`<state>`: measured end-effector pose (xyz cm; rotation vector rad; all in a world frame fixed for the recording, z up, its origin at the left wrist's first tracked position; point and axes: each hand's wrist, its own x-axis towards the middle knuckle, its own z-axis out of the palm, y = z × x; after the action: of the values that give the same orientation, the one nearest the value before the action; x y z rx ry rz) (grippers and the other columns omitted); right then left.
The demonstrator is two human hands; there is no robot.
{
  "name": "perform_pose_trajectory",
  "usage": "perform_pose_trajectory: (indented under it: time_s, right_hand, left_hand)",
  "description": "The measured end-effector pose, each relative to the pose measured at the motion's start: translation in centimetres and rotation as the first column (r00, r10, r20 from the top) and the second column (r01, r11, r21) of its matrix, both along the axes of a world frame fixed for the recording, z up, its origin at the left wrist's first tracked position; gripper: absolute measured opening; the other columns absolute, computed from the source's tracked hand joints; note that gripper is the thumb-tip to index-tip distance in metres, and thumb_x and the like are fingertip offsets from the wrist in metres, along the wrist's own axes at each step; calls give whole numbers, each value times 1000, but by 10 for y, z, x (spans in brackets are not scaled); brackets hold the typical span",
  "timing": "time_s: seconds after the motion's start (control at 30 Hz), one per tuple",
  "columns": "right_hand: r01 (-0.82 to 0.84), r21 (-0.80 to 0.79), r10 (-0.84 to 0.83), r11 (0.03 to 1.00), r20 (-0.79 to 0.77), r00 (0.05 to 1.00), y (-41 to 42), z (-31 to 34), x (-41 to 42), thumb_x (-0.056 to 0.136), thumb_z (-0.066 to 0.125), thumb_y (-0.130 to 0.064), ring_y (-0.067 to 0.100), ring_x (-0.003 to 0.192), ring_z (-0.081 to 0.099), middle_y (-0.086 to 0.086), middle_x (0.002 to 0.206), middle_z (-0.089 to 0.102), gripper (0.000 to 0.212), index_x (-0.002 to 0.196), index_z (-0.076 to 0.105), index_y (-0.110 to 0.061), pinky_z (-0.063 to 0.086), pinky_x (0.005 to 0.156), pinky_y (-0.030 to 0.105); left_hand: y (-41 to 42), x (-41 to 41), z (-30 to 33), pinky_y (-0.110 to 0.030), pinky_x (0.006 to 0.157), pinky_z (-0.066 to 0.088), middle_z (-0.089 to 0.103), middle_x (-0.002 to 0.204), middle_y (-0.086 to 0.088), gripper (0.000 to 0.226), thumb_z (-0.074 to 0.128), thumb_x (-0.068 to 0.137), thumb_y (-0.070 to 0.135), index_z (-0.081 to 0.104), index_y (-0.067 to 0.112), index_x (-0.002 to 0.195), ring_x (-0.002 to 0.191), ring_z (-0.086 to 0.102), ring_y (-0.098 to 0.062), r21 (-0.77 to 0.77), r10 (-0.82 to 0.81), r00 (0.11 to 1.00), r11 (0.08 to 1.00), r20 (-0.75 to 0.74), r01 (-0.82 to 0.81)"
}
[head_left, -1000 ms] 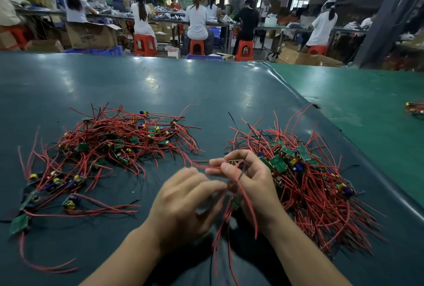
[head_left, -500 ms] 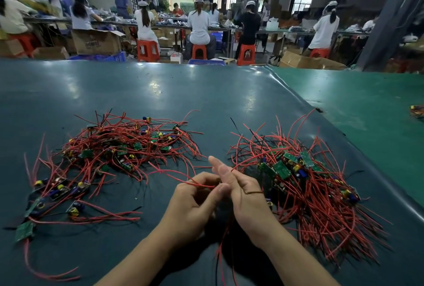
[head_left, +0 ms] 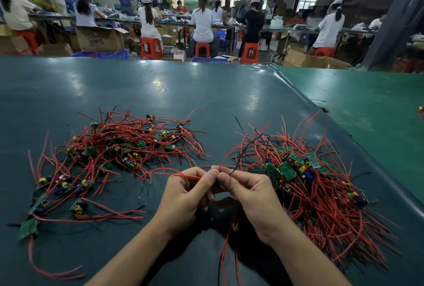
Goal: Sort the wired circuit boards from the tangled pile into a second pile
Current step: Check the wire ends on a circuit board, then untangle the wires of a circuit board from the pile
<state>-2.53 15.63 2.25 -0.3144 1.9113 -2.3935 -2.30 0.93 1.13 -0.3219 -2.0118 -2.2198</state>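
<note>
- Left hand (head_left: 183,194) and right hand (head_left: 250,196) meet fingertip to fingertip above the dark green surface (head_left: 160,93), between the two heaps.
- Left grip: thumb and forefinger pinched together on a red wire (head_left: 160,172) that runs off to the left.
- Right grip: fingers curled, clamped on red and black wires at the same spot; what hangs below is mostly hidden by the hands.
- More red wire strands (head_left: 226,249) trail down between the forearms toward the near edge.
- Left pile (head_left: 119,148) of wired circuit boards: looser, spread flat, green boards and yellow-blue parts showing.
- Right pile (head_left: 316,184): denser tangle, just beside the right hand, several green boards on top.
- Background: workers on red stools (head_left: 151,47) at long benches, cardboard boxes (head_left: 101,39).
</note>
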Motion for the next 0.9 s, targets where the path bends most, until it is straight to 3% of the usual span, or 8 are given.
perform_pose_trajectory:
  time_s: [0.1,0.33,0.5,0.73,0.9]
  right_hand:
    - [13,-9,-13,1000,16,1000,2,2,0,69,76,-24,14,78,69,7,82,76,21,86,81,-15,51,60,21]
    - [160,-34,-161,987,-52,986,-7,-1,0,68,78,-27,8,59,59,2,68,70,17,79,80,-14,46,50,19]
    - [324,-91,-321,942,41,946,-5,2,-3,61,81,-30,11,47,51,2,55,61,19,67,78,-13,43,44,21]
    - [439,-288,-441,851,60,895,10,13,-8,76,72,-22,6,48,52,3,67,70,15,67,77,-11,42,41,18]
    - [510,-262,-522,819,28,852,9,11,-9,90,67,-17,7,45,48,0,59,63,25,67,77,-13,41,39,20]
  left_hand:
    - [-1,0,1,-19,43,38,57,52,-8,33,62,84,31,61,0,74,41,45,-15,5,-36,999,999,12,36]
    - [-2,-2,0,-16,38,35,56,51,-5,25,63,81,36,69,19,65,36,43,-12,74,-39,998,997,40,36]
    - [-3,-2,0,-14,39,35,56,51,-5,27,65,79,39,65,19,61,37,42,-10,95,-17,999,995,39,13]
    - [-4,-2,2,-14,43,33,53,52,-6,34,66,85,32,59,20,54,41,40,-11,137,31,999,990,28,-35]
    - [-4,-1,2,-15,42,33,52,51,-6,32,68,85,32,60,19,56,41,39,-11,159,30,999,987,23,-33]
